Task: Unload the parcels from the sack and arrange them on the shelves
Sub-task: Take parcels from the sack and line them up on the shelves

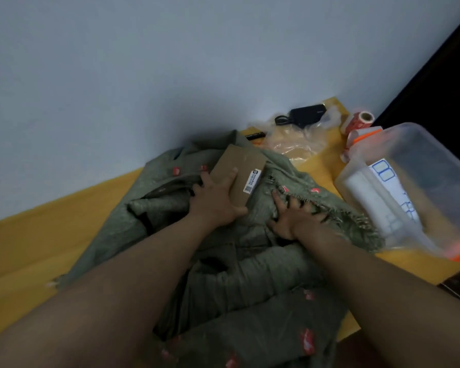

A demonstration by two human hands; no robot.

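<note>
Gripping the parcel (237, 176), long axis pointing away, left hand (215, 200); right hand (290, 216) clutches sack (223, 274).

The sack (250, 301) is covering the lower end of the parcel (237, 168). Right of the sack, the clear bin (422, 181) is blurring and running off-frame.

A crumpled grey-green woven sack (250, 261) with small red marks and a frayed open edge lies spread across the yellow surface, and a flat brown cardboard parcel (238, 168) bearing a white barcode label sticks out of its mouth, tilted.
</note>
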